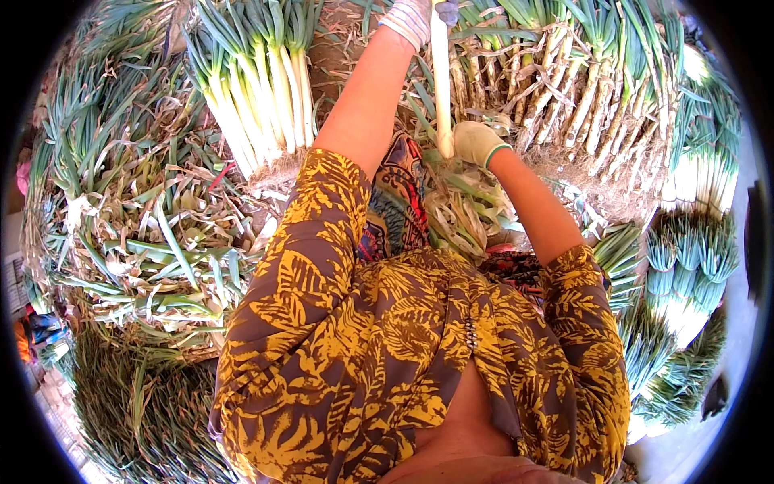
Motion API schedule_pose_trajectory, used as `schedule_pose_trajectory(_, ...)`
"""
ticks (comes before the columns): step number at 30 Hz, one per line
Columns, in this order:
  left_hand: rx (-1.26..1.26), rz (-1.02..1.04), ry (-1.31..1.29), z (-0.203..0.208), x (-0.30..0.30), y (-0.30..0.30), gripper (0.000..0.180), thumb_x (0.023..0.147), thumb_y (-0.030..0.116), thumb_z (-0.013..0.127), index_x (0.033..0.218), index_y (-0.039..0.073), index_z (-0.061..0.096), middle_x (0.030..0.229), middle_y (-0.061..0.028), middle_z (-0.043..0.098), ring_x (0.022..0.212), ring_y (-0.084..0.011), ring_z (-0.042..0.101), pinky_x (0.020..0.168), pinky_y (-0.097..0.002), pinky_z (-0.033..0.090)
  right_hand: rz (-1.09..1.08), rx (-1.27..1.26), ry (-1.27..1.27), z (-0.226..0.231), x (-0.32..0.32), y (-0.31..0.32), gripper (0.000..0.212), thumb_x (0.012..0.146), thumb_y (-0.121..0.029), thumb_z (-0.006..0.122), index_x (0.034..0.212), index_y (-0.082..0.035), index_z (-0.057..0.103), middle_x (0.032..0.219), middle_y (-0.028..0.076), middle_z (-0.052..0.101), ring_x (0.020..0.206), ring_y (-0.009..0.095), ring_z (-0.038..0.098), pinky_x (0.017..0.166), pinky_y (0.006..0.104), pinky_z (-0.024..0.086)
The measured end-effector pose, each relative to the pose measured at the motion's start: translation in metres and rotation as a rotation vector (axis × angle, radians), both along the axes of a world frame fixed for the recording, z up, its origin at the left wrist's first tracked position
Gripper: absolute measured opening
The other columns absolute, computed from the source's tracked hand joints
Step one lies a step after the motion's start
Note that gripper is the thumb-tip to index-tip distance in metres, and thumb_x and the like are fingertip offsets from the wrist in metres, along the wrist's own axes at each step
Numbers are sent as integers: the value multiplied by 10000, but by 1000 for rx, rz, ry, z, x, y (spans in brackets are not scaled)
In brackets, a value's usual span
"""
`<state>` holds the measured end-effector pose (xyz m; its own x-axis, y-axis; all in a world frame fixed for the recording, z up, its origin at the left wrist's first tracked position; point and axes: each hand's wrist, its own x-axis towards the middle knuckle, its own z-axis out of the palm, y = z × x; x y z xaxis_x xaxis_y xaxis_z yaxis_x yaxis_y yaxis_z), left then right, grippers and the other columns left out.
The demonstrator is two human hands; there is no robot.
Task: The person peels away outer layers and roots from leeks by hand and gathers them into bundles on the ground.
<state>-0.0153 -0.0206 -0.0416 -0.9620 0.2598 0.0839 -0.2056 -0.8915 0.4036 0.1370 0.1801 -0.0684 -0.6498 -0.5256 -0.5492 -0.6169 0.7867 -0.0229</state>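
Observation:
A long, peeled white green onion (441, 85) stands nearly upright in the picture in front of me. My left hand (413, 21), in a striped white glove with grey fingertips, is closed around its upper part at the top edge. What lies above that grip is cut off. Beside the onion's lower end is my right hand (477, 143) in a cream glove. Its fingers look curled in, and whatever they hold is hidden. To the left, a bundle of cleaned green onions (260, 89) has white stalks and roots pointing toward me. Unpeeled green onions (576, 97) with brown skins lie at the right.
Stripped leaves and dry skins (153, 234) cover the ground at the left, and more peelings (463, 210) lie below my right hand. Tied onion bundles (689, 258) line the far right. A dark green onion heap (141, 403) fills the lower left.

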Motion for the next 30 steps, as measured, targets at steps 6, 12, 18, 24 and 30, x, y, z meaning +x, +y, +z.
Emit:
schedule_pose_trajectory(6, -66, 131, -45, 9, -2, -7, 360, 911, 528, 580, 955, 171, 561, 698, 9, 448, 558, -144, 456, 503, -288, 396, -73, 95, -21, -68, 53, 57, 217, 889, -166, 574, 1004, -31, 700, 1007, 170, 703, 921, 325, 684, 848, 434, 535)
schedule_pose_trajectory(12, -141, 343, -93, -5, -21, -17, 324, 925, 499, 568, 958, 178, 575, 725, -1, 478, 585, -156, 474, 517, -303, 406, -376, 13, -299, -109, 92, 134, 321, 971, -317, 528, 1135, -84, 676, 1172, 131, 664, 930, 249, 695, 772, 401, 588)
schedule_pose_trajectory(18, -196, 370, -151, 14, -2, -17, 267, 942, 447, 554, 968, 184, 595, 772, -17, 529, 630, -172, 504, 544, -328, 426, -673, -1150, -340, 30, 54, 53, 445, 981, -301, 533, 1308, 0, 508, 1067, 108, 669, 860, 177, 668, 729, 289, 550)
schedule_pose_trajectory(24, -85, 354, -16, -2, -28, -5, 113, 892, 218, 660, 931, 126, 607, 765, -38, 593, 655, -197, 576, 601, -339, 501, -624, -921, -251, 31, 29, 26, 407, 972, -239, 534, 1305, -5, 529, 986, 43, 643, 755, 138, 630, 653, 252, 526)
schedule_pose_trajectory(30, -160, 124, -37, 43, 24, 26, 173, 875, 150, 701, 1002, 80, 607, 766, -55, 628, 677, -220, 623, 604, -388, 553, -590, -1332, -614, 34, 40, 26, 291, 947, -105, 541, 1188, 53, 587, 1222, 117, 565, 955, 170, 640, 701, 303, 599)
